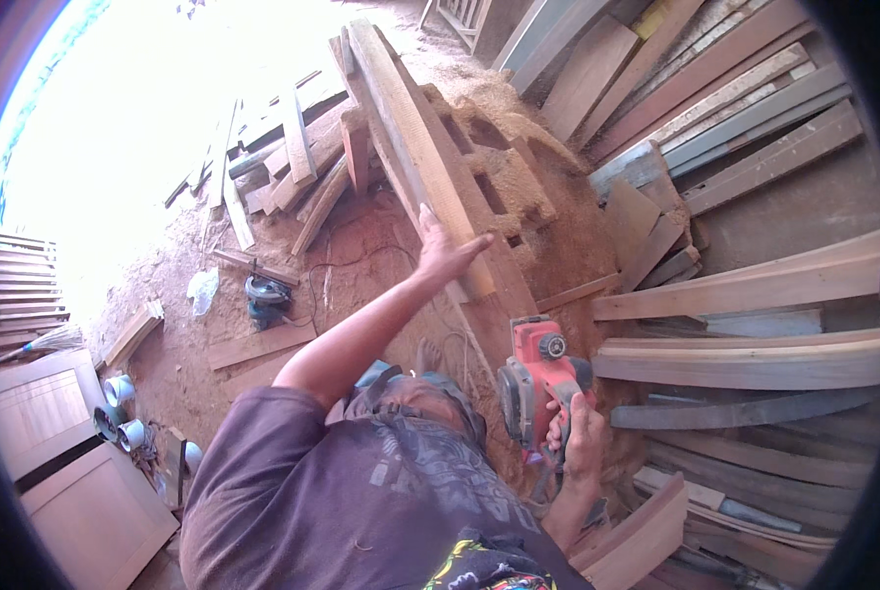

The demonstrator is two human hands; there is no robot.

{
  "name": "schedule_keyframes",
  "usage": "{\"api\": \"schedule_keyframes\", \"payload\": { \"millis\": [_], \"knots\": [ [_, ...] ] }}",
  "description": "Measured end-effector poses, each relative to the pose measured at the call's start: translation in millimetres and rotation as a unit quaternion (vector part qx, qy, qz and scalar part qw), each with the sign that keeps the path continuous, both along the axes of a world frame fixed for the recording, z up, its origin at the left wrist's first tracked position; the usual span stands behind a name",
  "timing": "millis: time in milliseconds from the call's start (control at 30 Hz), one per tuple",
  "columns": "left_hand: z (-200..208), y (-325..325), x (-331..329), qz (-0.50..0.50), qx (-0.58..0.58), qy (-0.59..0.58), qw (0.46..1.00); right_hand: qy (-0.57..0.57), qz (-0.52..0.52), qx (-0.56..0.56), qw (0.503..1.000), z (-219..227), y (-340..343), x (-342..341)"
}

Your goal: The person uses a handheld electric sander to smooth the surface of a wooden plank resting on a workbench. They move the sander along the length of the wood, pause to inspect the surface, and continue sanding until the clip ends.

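A red and black electric hand planer [538, 379] is in my right hand [580, 433], whose fingers wrap round its rear handle. The planer is beside the near end of a long wooden beam [415, 147], which runs from the middle toward the top. On that beam rests my left hand [445, 251], thumb stretched out to the right across its top and fingers along the left side. Whether the planer's sole touches the wood cannot be made out.
Sawdust-covered blocks with holes [489, 172] lie right of the beam. Stacked boards [755, 359] fill the right side. On the floor at left are a blue-black power tool [268, 300], a cord, scrap wood [293, 147] and panelled doors [47, 413].
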State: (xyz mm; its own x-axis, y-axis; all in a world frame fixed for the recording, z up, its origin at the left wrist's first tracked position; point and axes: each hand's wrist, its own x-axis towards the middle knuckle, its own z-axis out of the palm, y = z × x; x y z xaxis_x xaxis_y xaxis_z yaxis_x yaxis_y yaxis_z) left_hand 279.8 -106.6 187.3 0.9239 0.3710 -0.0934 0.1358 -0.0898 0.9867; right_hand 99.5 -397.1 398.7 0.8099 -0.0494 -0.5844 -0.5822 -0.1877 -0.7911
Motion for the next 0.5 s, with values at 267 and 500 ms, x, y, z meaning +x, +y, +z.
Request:
{"api": "schedule_keyframes", "payload": {
  "millis": [267,500],
  "knots": [
    [14.1,-39.0,-85.8,-0.013,-0.166,0.104,0.981,0.006,-0.057,-0.006,0.998,-18.5,-61.0,-10.4],
    [9.8,-10.1,-158.6,-0.043,-0.393,0.224,0.891,0.008,-0.018,-0.03,0.999,-24.6,-79.7,2.5]
  ]
}}
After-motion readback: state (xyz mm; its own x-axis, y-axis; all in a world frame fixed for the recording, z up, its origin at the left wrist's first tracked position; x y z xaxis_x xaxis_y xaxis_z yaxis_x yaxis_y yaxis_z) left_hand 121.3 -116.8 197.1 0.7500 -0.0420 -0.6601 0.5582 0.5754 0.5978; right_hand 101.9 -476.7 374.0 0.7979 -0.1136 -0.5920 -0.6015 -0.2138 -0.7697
